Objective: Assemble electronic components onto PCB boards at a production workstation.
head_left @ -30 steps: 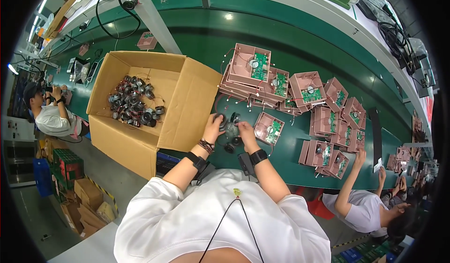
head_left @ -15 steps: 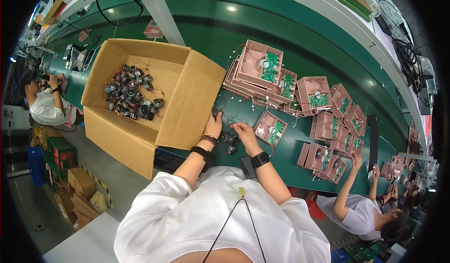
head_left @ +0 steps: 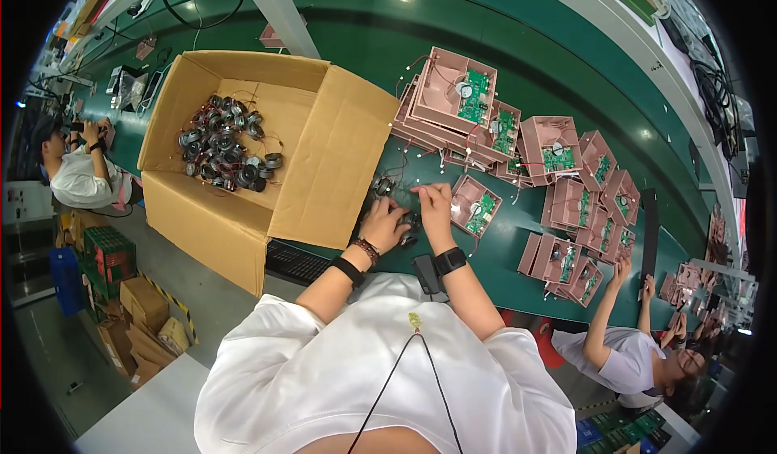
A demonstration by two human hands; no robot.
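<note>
My left hand (head_left: 380, 226) is over the table just right of the big carton, fingers apart and bent down against a small dark round speaker (head_left: 409, 240). Another speaker (head_left: 384, 185) with thin wires lies just beyond that hand, beside the carton's flap. My right hand (head_left: 437, 205) is raised close by, thumb and fingertips pinched together. Whatever is between those fingertips is too small to make out. To its right lies a single pink plastic housing (head_left: 475, 205) with a green circuit board and a round speaker inside.
An open carton (head_left: 332, 163) on the left holds a heap of wired speakers (head_left: 227, 146). Stacked pink housings (head_left: 453, 90) stand at the back and right. A black keyboard (head_left: 295, 261) is partly under the carton. Co-workers sit far left and at right (head_left: 615, 349).
My left hand has left the speaker by the carton and moved right and nearer, onto the other speakers. My right hand has moved slightly right and away from me, still pinched.
</note>
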